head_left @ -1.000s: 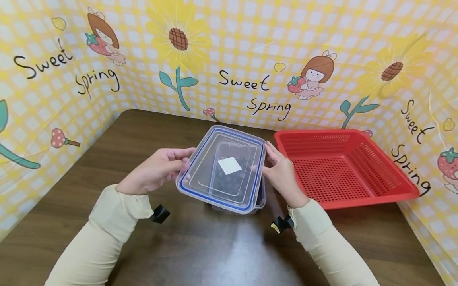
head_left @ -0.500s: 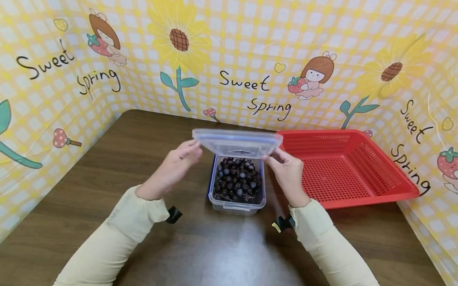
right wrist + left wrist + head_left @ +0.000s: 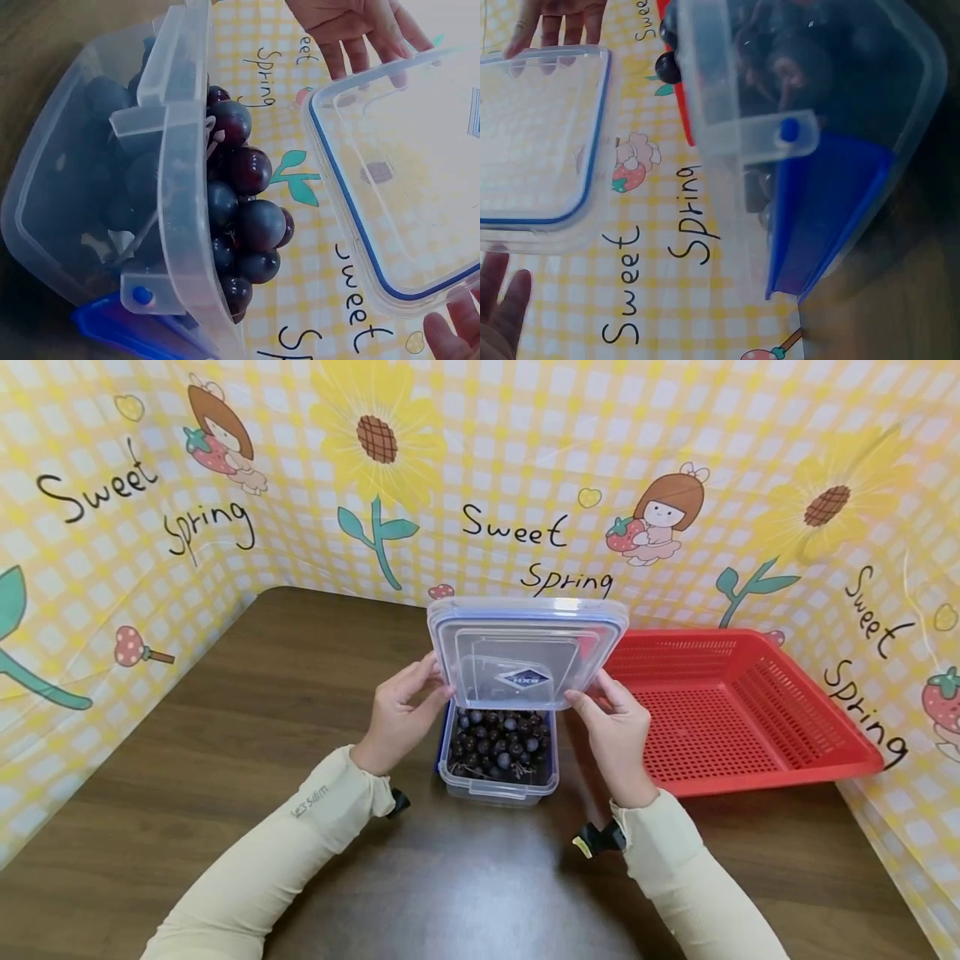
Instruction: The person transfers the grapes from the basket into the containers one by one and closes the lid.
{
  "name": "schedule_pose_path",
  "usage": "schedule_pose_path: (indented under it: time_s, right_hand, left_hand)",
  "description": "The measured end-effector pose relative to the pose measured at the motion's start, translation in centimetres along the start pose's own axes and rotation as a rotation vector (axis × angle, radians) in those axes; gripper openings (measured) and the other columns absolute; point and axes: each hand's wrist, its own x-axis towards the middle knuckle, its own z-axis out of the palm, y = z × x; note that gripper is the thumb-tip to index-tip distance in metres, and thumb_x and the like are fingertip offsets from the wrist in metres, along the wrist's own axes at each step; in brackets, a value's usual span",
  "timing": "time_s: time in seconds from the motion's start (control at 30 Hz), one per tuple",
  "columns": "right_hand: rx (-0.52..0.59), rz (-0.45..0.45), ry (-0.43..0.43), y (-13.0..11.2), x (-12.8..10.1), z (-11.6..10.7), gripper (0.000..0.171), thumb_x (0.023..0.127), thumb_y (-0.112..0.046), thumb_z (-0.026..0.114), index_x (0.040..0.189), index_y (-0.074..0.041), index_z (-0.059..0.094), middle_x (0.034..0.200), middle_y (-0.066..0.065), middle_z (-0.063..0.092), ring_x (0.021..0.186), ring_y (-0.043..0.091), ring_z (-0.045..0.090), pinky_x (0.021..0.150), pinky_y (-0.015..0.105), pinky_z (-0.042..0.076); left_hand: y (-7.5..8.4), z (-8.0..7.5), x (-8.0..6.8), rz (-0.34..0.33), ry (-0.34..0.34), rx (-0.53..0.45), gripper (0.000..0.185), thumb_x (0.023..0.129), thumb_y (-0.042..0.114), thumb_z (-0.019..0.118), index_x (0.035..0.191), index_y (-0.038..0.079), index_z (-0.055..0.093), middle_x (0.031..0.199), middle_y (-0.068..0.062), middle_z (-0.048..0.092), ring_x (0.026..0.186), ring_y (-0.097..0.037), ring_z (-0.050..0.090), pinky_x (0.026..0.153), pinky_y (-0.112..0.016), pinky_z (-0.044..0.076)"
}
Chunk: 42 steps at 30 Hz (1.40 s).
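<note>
A clear plastic container [image 3: 498, 781] full of dark grapes [image 3: 495, 739] stands on the brown table, uncovered. Just above its far side I hold its clear, blue-rimmed lid [image 3: 525, 652], tilted up with its face toward me. My left hand [image 3: 431, 687] grips the lid's left edge and my right hand [image 3: 588, 695] grips the right edge. The left wrist view has the lid [image 3: 540, 142] beside the container [image 3: 810, 112], whose blue latch [image 3: 825, 217] hangs open. From the right wrist, the grapes [image 3: 240, 202] sit at the container's rim [image 3: 187, 187], next to the lid [image 3: 405, 172].
A red perforated basket [image 3: 750, 710] with nothing in it sits right of the container, close to my right hand. A yellow checked "Sweet Spring" screen [image 3: 225, 518] walls the table on the left, back and right. Bare wood [image 3: 247, 693] lies to the left and in front.
The lid lay on the container a second ago. Both hands lifted it off and tipped it upward, and the grapes are now uncovered.
</note>
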Motion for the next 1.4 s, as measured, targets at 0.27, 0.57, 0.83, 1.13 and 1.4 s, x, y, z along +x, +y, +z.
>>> schedule_pose_path:
  time_s: [0.27, 0.57, 0.83, 1.13, 1.4]
  right_hand:
    - [-0.009, -0.035, -0.012, -0.3, -0.9, -0.9, 0.039, 0.08, 0.007, 0.073, 0.118, 0.007, 0.065, 0.087, -0.018, 0.068, 0.08, 0.003, 0.065, 0.073, 0.017, 0.052]
    - [-0.112, 0.039, -0.092, -0.5, -0.8, -1.6, 0.044, 0.079, 0.005, 0.073, 0.122, 0.005, 0.063, 0.08, 0.008, 0.069, 0.067, 0.003, 0.058, 0.06, 0.014, 0.05]
    - [-0.126, 0.146, -0.157, -0.3, -0.6, -1.3, 0.048, 0.084, 0.002, 0.071, 0.129, 0.003, 0.058, 0.075, 0.017, 0.063, 0.061, 0.002, 0.061, 0.058, 0.018, 0.053]
    - [-0.097, 0.217, -0.269, 0.7, -1.9, -0.4, 0.055, 0.094, -0.008, 0.062, 0.144, -0.002, 0.041, 0.123, 0.023, 0.061, 0.106, 0.027, 0.064, 0.083, 0.032, 0.052]
    - [-0.131, 0.367, -0.38, 1.4, -2.6, 0.0, 0.065, 0.095, -0.005, 0.056, 0.149, 0.004, 0.021, 0.151, 0.02, 0.03, 0.131, 0.034, 0.041, 0.098, 0.044, 0.04]
  left_hand:
    - [0.5, 0.2, -0.2, 0.033, 0.0, -0.059, 0.04, 0.09, 0.029, 0.066, 0.129, 0.024, 0.062, 0.089, -0.004, 0.067, 0.081, -0.003, 0.061, 0.069, -0.015, 0.052]
    - [2.1, 0.0, 0.8, -0.301, -0.04, 0.026, 0.043, 0.078, -0.016, 0.068, 0.12, -0.015, 0.058, 0.08, -0.016, 0.053, 0.062, -0.006, 0.052, 0.055, -0.017, 0.047]
    - [2.2, -0.1, 1.3, -0.675, -0.081, -0.049, 0.042, 0.088, -0.008, 0.062, 0.128, -0.013, 0.053, 0.086, -0.011, 0.053, 0.055, -0.008, 0.053, 0.05, -0.022, 0.051]
    - [1.4, -0.2, 0.8, -0.814, -0.078, -0.078, 0.042, 0.09, -0.005, 0.061, 0.131, -0.01, 0.052, 0.083, -0.008, 0.05, 0.05, -0.007, 0.049, 0.046, -0.019, 0.046]
    - [0.5, 0.3, -0.5, -0.884, -0.081, -0.016, 0.039, 0.093, -0.002, 0.058, 0.13, -0.013, 0.051, 0.085, -0.009, 0.049, 0.051, -0.006, 0.047, 0.046, -0.018, 0.045]
